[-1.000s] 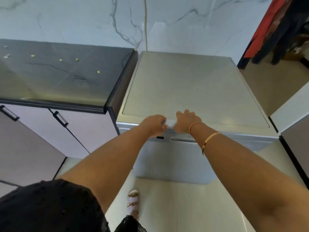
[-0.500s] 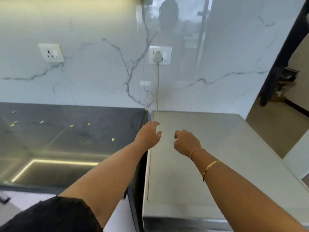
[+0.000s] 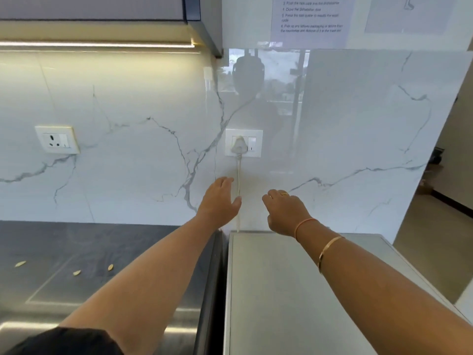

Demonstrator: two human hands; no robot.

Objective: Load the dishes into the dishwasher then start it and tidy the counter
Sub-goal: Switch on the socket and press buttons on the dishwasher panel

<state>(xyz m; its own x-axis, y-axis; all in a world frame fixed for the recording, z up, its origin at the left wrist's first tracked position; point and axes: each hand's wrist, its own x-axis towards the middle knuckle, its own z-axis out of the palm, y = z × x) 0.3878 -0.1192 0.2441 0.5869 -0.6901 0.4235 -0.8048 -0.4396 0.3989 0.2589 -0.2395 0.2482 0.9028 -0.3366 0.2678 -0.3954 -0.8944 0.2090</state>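
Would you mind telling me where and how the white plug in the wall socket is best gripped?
Pinch the plug by its two sloping sides, coming straight at the wall from the front. Its body stands out from the socket plate, while the thin cord hanging below would likely give a poor hold.

Glossy white marble-veined wall panel [image 3: 128, 175]. Left socket plate [image 3: 57, 140] is well apart from the middle socket plate [image 3: 244, 143], which carries a white plug [image 3: 239, 144]. Its cord [image 3: 238, 175] hangs straight down. Printed sheet [image 3: 311, 19] above, possibly instructions; text blurred. Light strip [image 3: 97, 44] is lit under the wall cabinet [image 3: 92, 7].
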